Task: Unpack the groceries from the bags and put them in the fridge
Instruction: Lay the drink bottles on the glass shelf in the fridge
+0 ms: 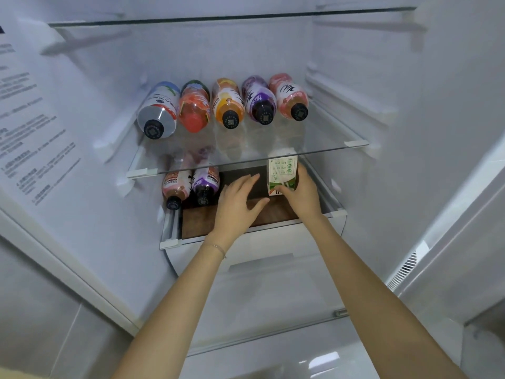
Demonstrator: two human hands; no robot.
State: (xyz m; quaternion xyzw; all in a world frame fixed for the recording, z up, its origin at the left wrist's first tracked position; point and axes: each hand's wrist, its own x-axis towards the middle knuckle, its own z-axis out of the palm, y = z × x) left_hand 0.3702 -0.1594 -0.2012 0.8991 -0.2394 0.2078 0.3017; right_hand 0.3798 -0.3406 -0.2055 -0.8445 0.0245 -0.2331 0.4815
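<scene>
While the right hand (299, 192) curls fingers and thumb round one green-and-white carton (282, 172), holding it upright at the right of the lower shelf, the left hand (236, 203) lies open just beside it. Its fingers are straight and rest on the brown wood-grain board (196, 225) that covers that shelf. One thin bracelet (217, 247) circles the left wrist. Left of that hand, two bottles lie side by side on the board, dark caps forward: a pink-labelled bottle (176, 184) and a purple-labelled bottle (205, 183). Above, on the glass shelf (355, 143), five lie in a row, caps forward: white bottle (159, 110), red bottle (194, 108), orange bottle (228, 103), purple bottle (258, 99), pink bottle (288, 95). One white drawer (273, 242) sits below the board.
</scene>
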